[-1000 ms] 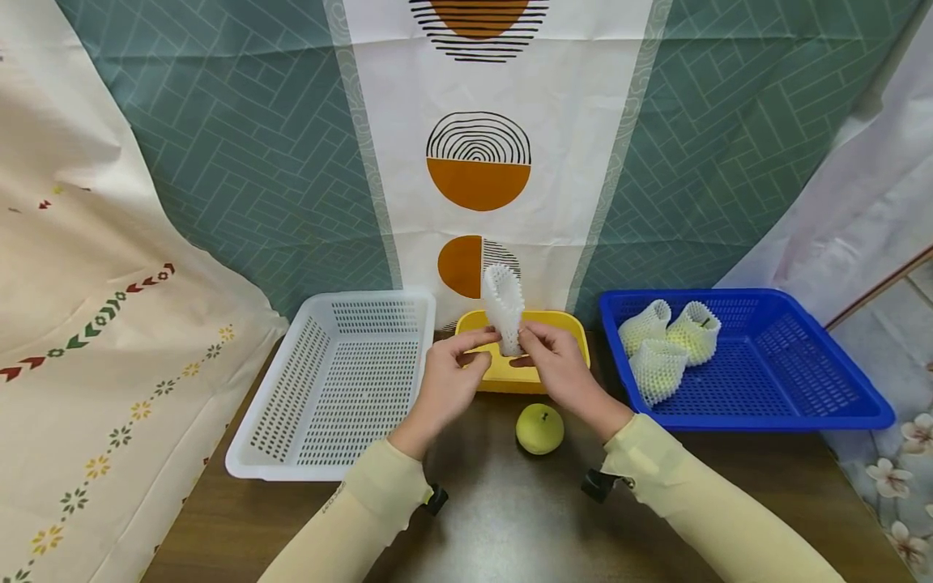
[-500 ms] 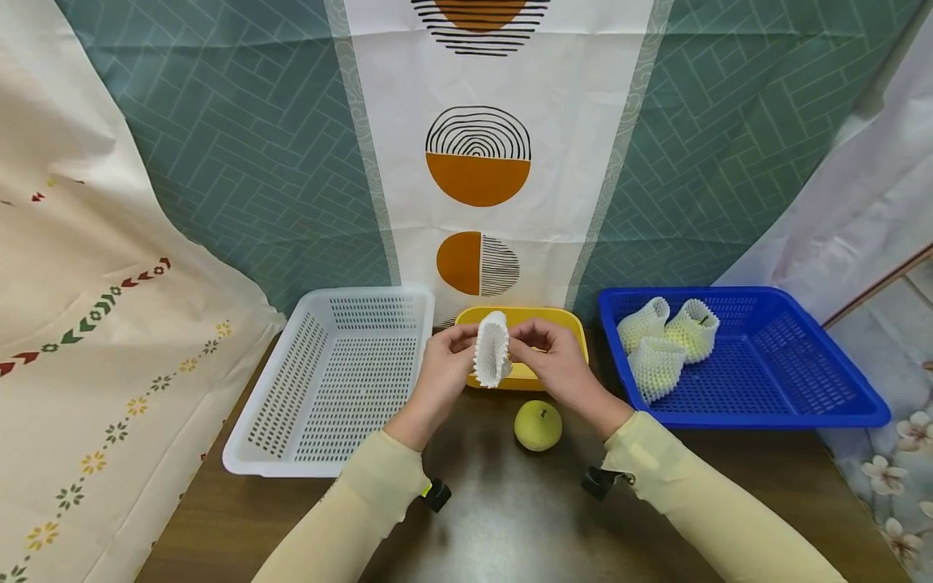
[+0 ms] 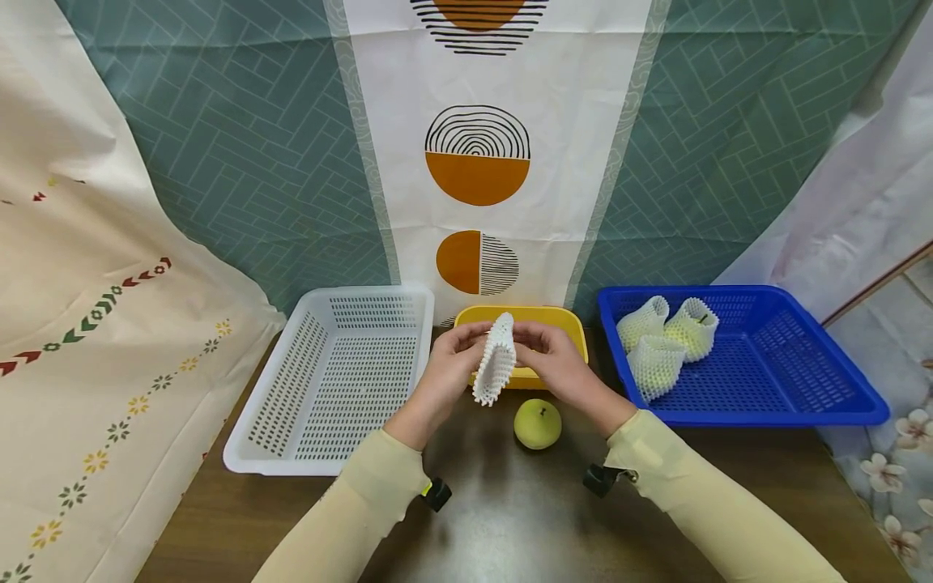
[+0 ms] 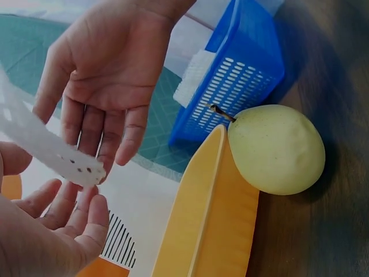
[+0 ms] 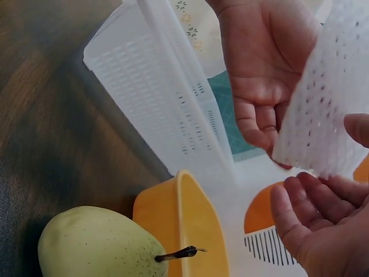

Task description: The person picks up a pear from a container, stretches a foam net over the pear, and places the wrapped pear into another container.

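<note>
A white foam fruit net (image 3: 496, 374) is held up between both hands, flattened, its wide mouth turned down toward the head camera. My left hand (image 3: 446, 374) pinches one side of it between thumb and fingers. The other side is pinched by my right hand (image 3: 560, 363); in the right wrist view its thumb lies over the net (image 5: 323, 109) with the fingers beneath. Below the hands a bare yellow-green pear (image 3: 538, 424) sits on the table, stem up. Both wrist views show this pear (image 4: 277, 150) close by the yellow container (image 4: 202, 225).
Behind the hands stands the yellow container (image 3: 579, 332). A white basket (image 3: 321, 465) is at the left. To the right, a blue basket (image 3: 787, 417) bears 3 net-wrapped pears (image 3: 658, 368) on its left side. A patterned cloth (image 3: 284, 146) hangs behind the brown table (image 3: 496, 534).
The foam net has come down from standing upright and tipped, so its mouth now faces the head camera. Both hands have turned with it and still hold it. The pear stays put.
</note>
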Motion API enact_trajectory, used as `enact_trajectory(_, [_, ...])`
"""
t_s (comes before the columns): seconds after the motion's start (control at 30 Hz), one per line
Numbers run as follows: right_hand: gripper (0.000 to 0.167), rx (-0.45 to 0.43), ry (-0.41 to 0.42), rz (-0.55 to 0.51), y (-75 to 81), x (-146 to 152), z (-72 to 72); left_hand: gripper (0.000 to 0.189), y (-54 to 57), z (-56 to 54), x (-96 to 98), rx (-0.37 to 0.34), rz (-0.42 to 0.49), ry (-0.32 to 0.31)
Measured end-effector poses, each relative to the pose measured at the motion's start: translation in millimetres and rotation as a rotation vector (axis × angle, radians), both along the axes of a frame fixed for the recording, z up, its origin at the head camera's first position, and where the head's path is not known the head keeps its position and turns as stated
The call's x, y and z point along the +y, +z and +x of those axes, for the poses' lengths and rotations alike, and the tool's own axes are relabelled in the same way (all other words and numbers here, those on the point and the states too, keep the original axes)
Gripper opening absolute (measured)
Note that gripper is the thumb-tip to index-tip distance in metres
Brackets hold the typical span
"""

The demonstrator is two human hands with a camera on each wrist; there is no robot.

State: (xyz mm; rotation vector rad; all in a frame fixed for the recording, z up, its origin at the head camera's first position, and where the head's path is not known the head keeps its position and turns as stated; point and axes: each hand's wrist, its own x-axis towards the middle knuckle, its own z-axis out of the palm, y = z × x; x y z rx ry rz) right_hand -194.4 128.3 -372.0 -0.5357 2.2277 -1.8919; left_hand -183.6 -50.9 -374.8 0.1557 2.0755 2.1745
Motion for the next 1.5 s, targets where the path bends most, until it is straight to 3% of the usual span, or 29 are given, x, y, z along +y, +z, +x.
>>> enact_trajectory(0.23, [0.037, -0.005, -0.031, 0.023, -0.4, 2.9, 1.3, 0.036, 0.9, -0.5, -1.1, -0.03, 0.023, -0.034])
enact_trajectory(0.53, [0.039, 0.02, -0.158, 0.095, -1.8, 7.3, 1.5, 0.035, -3.0, -2.0, -2.3, -0.013, -0.022, -0.002])
enact_trajectory(0.7, [0.029, 0.044, -0.227, 0.034, -3.2, 10.9, 1.1, 0.03, -3.4, -2.3, -2.2, -0.042, -0.04, -0.017])
enact_trajectory(0.87, [0.017, 0.006, -0.162, -0.117, -4.6, 12.5, 0.4, 0.031, -4.1, -4.1, -3.1, -0.126, 0.053, -0.033])
enact_trajectory(1.0, [0.018, -0.03, -0.1, -0.208, -3.9, 12.6, 1.2, 0.034, -4.7, -4.5, -4.2, -0.141, 0.145, -0.035])
enact_trajectory(1.13, [0.016, -0.054, -0.094, -0.214, -4.2, 14.0, 2.1, 0.037, -4.4, -4.8, -4.7, -0.15, 0.258, -0.025])
enact_trajectory(1.2, [0.023, -0.064, -0.096, -0.202, -4.7, 14.7, 2.9, 0.04, -3.7, -4.6, -4.5, -0.164, 0.294, -0.019])
enact_trajectory(1.3, [0.036, -0.066, -0.096, -0.178, -5.0, 14.9, 4.7, 0.044, -2.3, -4.4, -3.0, -0.194, 0.303, -0.029])
enact_trajectory(1.5, [0.034, -0.086, -0.119, -0.178, -5.8, 14.4, 10.2, 0.045, -2.3, -3.3, 2.4, -0.303, 0.265, -0.1])
